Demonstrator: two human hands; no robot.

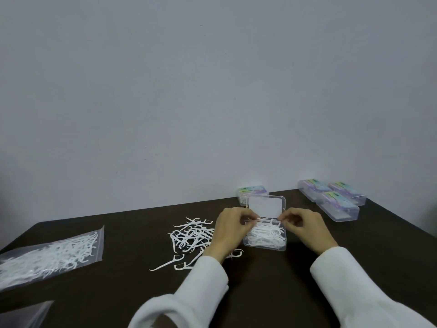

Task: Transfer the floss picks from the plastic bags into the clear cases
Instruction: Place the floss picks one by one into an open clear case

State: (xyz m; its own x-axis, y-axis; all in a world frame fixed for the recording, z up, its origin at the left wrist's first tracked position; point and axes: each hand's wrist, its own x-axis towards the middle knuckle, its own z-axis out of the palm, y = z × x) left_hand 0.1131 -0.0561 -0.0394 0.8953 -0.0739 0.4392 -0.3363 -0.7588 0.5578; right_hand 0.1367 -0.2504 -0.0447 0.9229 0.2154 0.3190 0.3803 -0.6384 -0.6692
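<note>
An open clear case point(264, 245) sits mid-table with its lid point(266, 205) raised toward the wall and white floss picks inside. My left hand point(230, 229) and my right hand point(307, 227) hover over the case, each pinching an end of a floss pick point(266, 218) above it. A loose pile of floss picks point(191, 235) lies on the table just left of my left hand. At far left a plastic bag point(52, 254) full of picks lies flat.
Three closed clear cases point(335, 197) with colourful labels stand at the back right, and another labelled case point(252, 191) is behind the open lid. An empty plastic bag point(26, 313) lies at the bottom left corner. A grey wall rises behind the dark table point(283, 292).
</note>
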